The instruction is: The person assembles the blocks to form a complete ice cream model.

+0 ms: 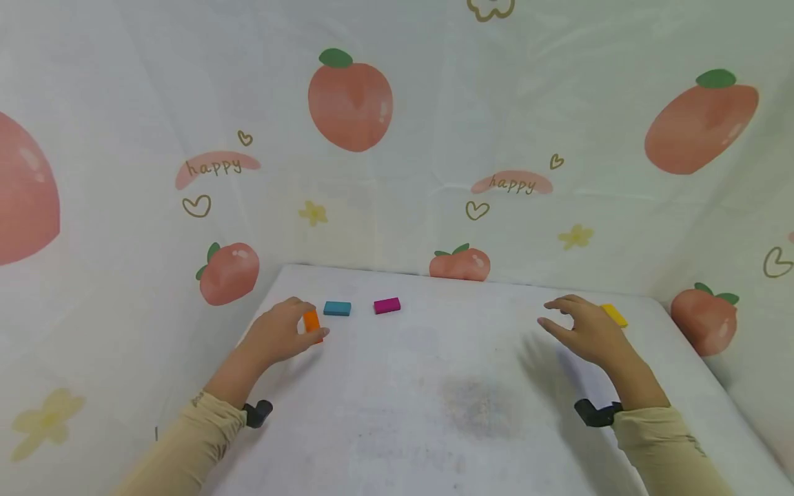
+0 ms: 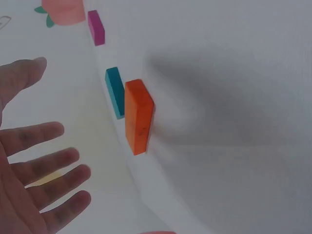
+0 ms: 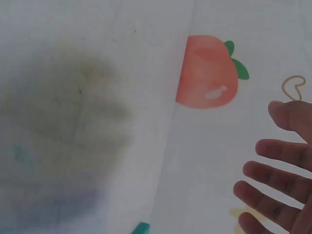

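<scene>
My left hand (image 1: 276,335) hovers over the back left of the white table, thumb and fingers spread around an orange block (image 1: 312,321). In the left wrist view, clear space separates these fingers (image 2: 53,168) from the orange block (image 2: 139,117). A blue block (image 1: 338,308) lies just right of it, then a magenta block (image 1: 387,306). Over the right side, my right hand (image 1: 592,334) is raised with fingers apart, holding nothing. Partly hidden behind it is a yellow block (image 1: 614,315). The right wrist view shows the tip of a green block (image 3: 141,228) at its bottom edge.
The white table (image 1: 397,399) has a greyish smudge (image 1: 480,406) in its middle. A fruit-printed cloth (image 1: 409,186) rises behind its back edge and along both sides. Dark wrist cameras (image 1: 597,412) sit at both sleeves.
</scene>
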The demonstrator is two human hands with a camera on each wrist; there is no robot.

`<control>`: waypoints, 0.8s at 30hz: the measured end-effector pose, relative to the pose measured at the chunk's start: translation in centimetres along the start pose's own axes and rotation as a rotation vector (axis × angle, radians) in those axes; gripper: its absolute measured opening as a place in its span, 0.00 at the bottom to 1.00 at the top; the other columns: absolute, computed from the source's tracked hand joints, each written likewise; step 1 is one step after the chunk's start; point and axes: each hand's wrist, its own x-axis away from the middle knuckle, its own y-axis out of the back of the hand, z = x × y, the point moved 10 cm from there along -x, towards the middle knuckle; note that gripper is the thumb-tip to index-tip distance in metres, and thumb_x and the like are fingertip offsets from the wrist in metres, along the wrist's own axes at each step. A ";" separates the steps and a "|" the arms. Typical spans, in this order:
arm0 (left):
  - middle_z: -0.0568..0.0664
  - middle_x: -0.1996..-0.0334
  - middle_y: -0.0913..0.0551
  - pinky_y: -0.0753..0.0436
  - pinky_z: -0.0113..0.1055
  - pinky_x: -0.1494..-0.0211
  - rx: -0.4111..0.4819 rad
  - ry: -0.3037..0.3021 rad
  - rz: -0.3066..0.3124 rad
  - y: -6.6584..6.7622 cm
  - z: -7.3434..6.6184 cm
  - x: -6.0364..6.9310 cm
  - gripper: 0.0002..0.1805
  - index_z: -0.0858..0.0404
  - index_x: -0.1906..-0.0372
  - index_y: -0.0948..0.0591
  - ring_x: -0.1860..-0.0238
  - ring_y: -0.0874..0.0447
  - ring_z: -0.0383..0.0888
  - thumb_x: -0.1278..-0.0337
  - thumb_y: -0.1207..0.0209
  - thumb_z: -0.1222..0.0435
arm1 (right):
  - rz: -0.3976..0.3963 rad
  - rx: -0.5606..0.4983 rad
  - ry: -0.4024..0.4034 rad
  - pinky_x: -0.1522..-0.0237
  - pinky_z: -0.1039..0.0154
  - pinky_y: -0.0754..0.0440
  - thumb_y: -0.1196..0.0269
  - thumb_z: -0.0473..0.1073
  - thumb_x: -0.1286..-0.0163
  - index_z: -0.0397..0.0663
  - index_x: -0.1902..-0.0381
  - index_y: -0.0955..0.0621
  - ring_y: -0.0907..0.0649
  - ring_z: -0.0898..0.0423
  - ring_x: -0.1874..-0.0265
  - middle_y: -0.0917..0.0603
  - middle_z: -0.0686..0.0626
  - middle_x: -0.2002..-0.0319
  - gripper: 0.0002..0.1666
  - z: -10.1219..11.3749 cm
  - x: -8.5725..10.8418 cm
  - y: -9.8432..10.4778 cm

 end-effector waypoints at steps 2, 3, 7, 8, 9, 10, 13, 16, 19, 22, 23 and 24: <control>0.63 0.45 0.15 0.11 0.55 0.48 0.017 -0.004 -0.020 -0.2 -0.1 0.1 0.32 0.68 0.40 0.15 0.50 0.16 0.58 0.36 0.31 0.46 | -0.019 -0.022 0.004 0.50 0.36 0.15 0.33 0.54 0.25 0.42 0.42 0.14 0.14 0.35 0.46 0.15 0.36 0.41 0.25 0.2 -0.1 -0.3; 0.63 0.45 0.15 0.11 0.55 0.49 0.023 -0.003 -0.029 -0.3 -0.1 0.1 0.31 0.68 0.41 0.15 0.50 0.16 0.58 0.36 0.31 0.47 | -0.027 -0.030 0.006 0.50 0.36 0.15 0.33 0.54 0.24 0.42 0.42 0.14 0.14 0.35 0.46 0.14 0.36 0.41 0.24 0.4 -0.2 -0.5; 0.64 0.45 0.16 0.11 0.55 0.49 0.045 0.005 -0.042 -0.9 -0.1 0.2 0.32 0.69 0.40 0.15 0.51 0.17 0.58 0.36 0.30 0.48 | -0.047 -0.087 0.017 0.49 0.36 0.15 0.33 0.51 0.23 0.42 0.42 0.14 0.15 0.36 0.45 0.14 0.38 0.41 0.21 1.0 -0.9 -1.4; 0.64 0.45 0.16 0.11 0.54 0.49 0.050 0.012 -0.043 -1.0 0.0 0.2 0.32 0.69 0.40 0.15 0.51 0.18 0.57 0.36 0.31 0.47 | -0.051 -0.104 0.021 0.48 0.36 0.15 0.33 0.51 0.23 0.42 0.42 0.14 0.15 0.36 0.45 0.14 0.38 0.41 0.21 1.2 -1.1 -1.7; 0.64 0.46 0.16 0.11 0.53 0.49 0.053 0.014 -0.046 -1.2 0.0 0.2 0.32 0.69 0.40 0.15 0.52 0.18 0.56 0.36 0.30 0.48 | -0.055 -0.118 0.027 0.48 0.36 0.14 0.33 0.50 0.23 0.42 0.43 0.14 0.15 0.37 0.45 0.14 0.39 0.42 0.20 1.5 -1.4 -1.9; 0.63 0.47 0.16 0.11 0.52 0.50 0.057 0.017 -0.048 -1.3 0.1 0.2 0.32 0.69 0.40 0.15 0.53 0.18 0.56 0.36 0.30 0.48 | -0.054 -0.134 0.031 0.47 0.35 0.15 0.33 0.49 0.24 0.42 0.43 0.14 0.15 0.37 0.45 0.14 0.39 0.42 0.20 1.8 -1.7 -2.3; 0.63 0.50 0.16 0.13 0.49 0.52 0.071 0.021 -0.063 -1.6 0.3 0.3 0.31 0.70 0.40 0.15 0.57 0.20 0.53 0.36 0.29 0.50 | -0.046 -0.172 0.036 0.44 0.35 0.15 0.32 0.48 0.23 0.42 0.43 0.14 0.16 0.38 0.44 0.14 0.39 0.42 0.19 2.6 -2.6 -3.4; 0.62 0.54 0.17 0.15 0.46 0.53 0.084 0.031 -0.076 -1.9 0.5 0.2 0.30 0.72 0.40 0.16 0.60 0.21 0.51 0.37 0.28 0.52 | -0.039 -0.205 0.044 0.43 0.36 0.15 0.32 0.47 0.23 0.42 0.43 0.14 0.16 0.39 0.43 0.14 0.40 0.42 0.18 3.5 -3.5 -4.6; 0.61 0.56 0.18 0.15 0.46 0.52 0.097 0.059 -0.077 -2.3 0.8 0.2 0.29 0.72 0.41 0.16 0.61 0.22 0.51 0.37 0.28 0.54 | -0.038 -0.250 0.071 0.43 0.37 0.15 0.32 0.45 0.24 0.42 0.44 0.13 0.15 0.39 0.44 0.13 0.40 0.43 0.17 4.6 -4.3 -5.8; 0.61 0.57 0.19 0.13 0.47 0.50 0.112 0.093 -0.071 -2.7 1.2 0.3 0.28 0.72 0.43 0.16 0.61 0.22 0.50 0.37 0.29 0.54 | -0.040 -0.290 0.101 0.45 0.37 0.14 0.31 0.44 0.25 0.42 0.45 0.13 0.14 0.39 0.45 0.13 0.41 0.45 0.16 5.9 -5.2 -6.7; 0.61 0.56 0.19 0.13 0.47 0.49 0.118 0.104 -0.071 -2.8 1.4 0.3 0.28 0.72 0.43 0.16 0.61 0.22 0.51 0.36 0.29 0.54 | -0.039 -0.305 0.111 0.45 0.37 0.14 0.31 0.44 0.25 0.41 0.45 0.13 0.14 0.39 0.45 0.13 0.41 0.45 0.16 6.3 -5.5 -7.0; 0.61 0.56 0.19 0.12 0.48 0.49 0.123 0.110 -0.070 -2.9 1.4 0.3 0.28 0.73 0.43 0.16 0.61 0.22 0.51 0.36 0.29 0.54 | -0.038 -0.317 0.119 0.45 0.37 0.14 0.31 0.43 0.25 0.41 0.45 0.13 0.14 0.39 0.45 0.13 0.42 0.45 0.16 6.7 -5.8 -7.3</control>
